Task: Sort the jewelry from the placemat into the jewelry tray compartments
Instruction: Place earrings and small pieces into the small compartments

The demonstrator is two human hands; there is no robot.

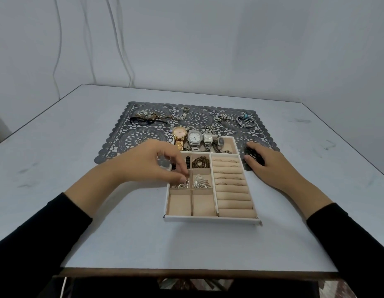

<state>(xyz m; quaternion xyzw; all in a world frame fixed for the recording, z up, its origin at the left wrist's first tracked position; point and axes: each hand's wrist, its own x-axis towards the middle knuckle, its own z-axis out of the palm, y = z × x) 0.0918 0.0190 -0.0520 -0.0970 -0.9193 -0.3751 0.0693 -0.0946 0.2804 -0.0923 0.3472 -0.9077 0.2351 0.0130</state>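
Head view: left hand (156, 163), grip narrowed on silver chain jewelry (182, 184), over middle-left cell of beige velvet tray (208, 219); best released low, within walls; right hand (265, 163), grip slack, on dark lace placemat (141, 136).

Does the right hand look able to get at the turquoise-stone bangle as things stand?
Probably yes: the right hand rests flat on the mat beside the tray, and only bare mat lies between it and the bangle just beyond.

Pale table (122, 233), plain grey wall (229, 39), white cables (120, 39) hanging.
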